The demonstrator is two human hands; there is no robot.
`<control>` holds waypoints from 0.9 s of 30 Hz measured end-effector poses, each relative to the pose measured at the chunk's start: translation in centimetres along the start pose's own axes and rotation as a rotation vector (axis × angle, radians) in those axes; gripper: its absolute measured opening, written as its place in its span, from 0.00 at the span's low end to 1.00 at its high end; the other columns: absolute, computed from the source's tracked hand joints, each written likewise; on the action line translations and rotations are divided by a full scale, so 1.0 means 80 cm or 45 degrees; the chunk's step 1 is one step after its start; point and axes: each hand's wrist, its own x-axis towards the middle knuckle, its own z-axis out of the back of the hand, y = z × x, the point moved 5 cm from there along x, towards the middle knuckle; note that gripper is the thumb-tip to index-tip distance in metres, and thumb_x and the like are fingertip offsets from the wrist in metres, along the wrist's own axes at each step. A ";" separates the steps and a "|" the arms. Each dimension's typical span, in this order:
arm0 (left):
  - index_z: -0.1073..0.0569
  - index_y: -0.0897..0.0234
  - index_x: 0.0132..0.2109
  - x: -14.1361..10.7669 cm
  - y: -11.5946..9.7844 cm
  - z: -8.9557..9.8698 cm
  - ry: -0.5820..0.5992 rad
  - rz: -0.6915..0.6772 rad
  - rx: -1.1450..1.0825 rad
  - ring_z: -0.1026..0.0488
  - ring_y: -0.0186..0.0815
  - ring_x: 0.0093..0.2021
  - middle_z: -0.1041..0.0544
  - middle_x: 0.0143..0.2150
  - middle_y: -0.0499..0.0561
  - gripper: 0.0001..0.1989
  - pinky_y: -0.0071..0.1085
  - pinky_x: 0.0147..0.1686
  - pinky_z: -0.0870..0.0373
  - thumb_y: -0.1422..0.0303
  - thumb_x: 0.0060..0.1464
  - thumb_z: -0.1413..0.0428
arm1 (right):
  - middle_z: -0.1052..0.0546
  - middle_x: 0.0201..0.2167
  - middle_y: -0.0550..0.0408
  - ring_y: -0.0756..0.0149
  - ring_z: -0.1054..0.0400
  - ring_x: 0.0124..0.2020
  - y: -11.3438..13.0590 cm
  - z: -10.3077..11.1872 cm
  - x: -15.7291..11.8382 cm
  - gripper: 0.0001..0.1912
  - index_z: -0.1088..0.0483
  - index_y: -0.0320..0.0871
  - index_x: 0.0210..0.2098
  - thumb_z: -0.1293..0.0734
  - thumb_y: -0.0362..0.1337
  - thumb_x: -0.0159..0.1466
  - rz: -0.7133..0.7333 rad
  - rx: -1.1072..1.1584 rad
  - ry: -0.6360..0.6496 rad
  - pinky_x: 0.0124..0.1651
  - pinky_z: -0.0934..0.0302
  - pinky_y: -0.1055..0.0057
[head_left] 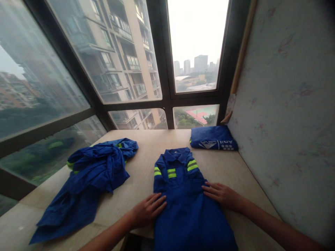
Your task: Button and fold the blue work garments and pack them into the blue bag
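A blue work jacket [187, 205] with yellow-green and grey reflective bands lies in front of me, its collar pointing to the window and its sides folded inward. Its lower part reaches past the table's near edge and out of view. My left hand [148, 209] rests on the jacket's left edge, fingers stretched out. On the opposite edge, just below the chest bands, my right hand [220, 195] lies flat with extended fingers. Neither hand grips the cloth visibly.
A crumpled blue garment [91, 174] lies at the left of the pale tabletop [141, 164]. At the back right, a folded blue garment [214, 138] with white lettering sits by the patterned wall [282, 104]. Dark-framed windows [167, 69] border the back and left.
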 end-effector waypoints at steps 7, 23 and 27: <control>0.38 0.65 0.65 -0.003 0.001 -0.003 -0.023 -0.044 0.056 0.33 0.48 0.62 0.32 0.64 0.62 0.29 0.42 0.56 0.30 0.78 0.56 0.49 | 0.30 0.61 0.50 0.56 0.35 0.61 0.000 -0.002 0.004 0.23 0.32 0.46 0.59 0.39 0.26 0.67 0.055 -0.086 -0.004 0.56 0.32 0.60; 0.33 0.52 0.62 0.003 0.006 -0.007 -0.001 0.374 -0.449 0.31 0.44 0.62 0.29 0.63 0.51 0.32 0.42 0.58 0.31 0.81 0.54 0.53 | 0.22 0.51 0.53 0.56 0.36 0.61 -0.001 0.005 0.022 0.14 0.24 0.48 0.46 0.39 0.35 0.66 -0.509 0.499 -0.183 0.62 0.42 0.57; 0.26 0.52 0.56 0.003 0.011 0.004 -0.159 0.700 -1.018 0.26 0.42 0.55 0.22 0.56 0.50 0.20 0.38 0.56 0.31 0.70 0.60 0.52 | 0.20 0.46 0.52 0.54 0.30 0.52 -0.014 0.006 0.018 0.15 0.22 0.48 0.41 0.39 0.40 0.61 -0.767 0.906 -0.233 0.57 0.39 0.60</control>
